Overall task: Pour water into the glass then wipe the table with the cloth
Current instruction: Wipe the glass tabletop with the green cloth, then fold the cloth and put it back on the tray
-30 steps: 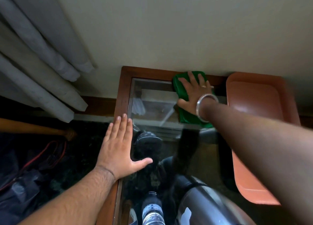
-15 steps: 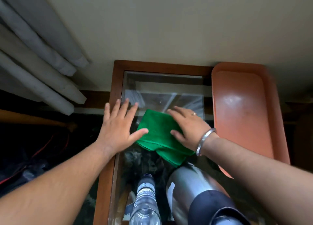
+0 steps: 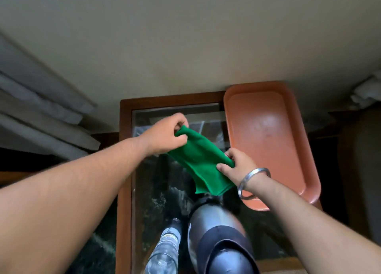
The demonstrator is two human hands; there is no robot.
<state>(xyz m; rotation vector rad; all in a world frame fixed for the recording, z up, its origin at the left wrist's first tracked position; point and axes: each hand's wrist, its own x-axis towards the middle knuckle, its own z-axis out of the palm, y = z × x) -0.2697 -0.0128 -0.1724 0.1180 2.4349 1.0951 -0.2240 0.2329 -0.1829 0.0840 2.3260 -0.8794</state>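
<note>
Cloth (image 3: 201, 160): green, soft, folded to several layers. Held off the table (image 3: 124, 170), stretched between both hands above the glass top; its lower edge hangs loose toward the flask (image 3: 214, 228). Judged light, limp and not fragile; it will sag wherever unsupported. Best taken at corners or along a folded edge for folding, or pressed flat under a palm for wiping.

Left hand (image 3: 165, 134): closed on the far corner of the cloth, thumb and fingertips pinching the fabric.

Right hand (image 3: 239, 166): closed on the near right edge of the cloth, thumb under, fingers over. A metal bangle (image 3: 253, 183) sits on that wrist.

Table: wooden frame with glass inset, set against a pale wall. The glass is reflective and likely slick, so the cloth should slide freely; only moderate pressure seems wise on a glass panel.

Tray (image 3: 268, 141): orange, empty, lying along the right side of the table, just beside the right hand.

Flask: dark metal, upright at the near edge, below the hanging cloth edge; whether they touch cannot be told.

Bottle (image 3: 165, 251): clear plastic, just left of the flask, near the table's front.

Glass: none identifiable in view.

Stage, as judged: wiping phase, cloth being refolded or spread between passes.
</note>
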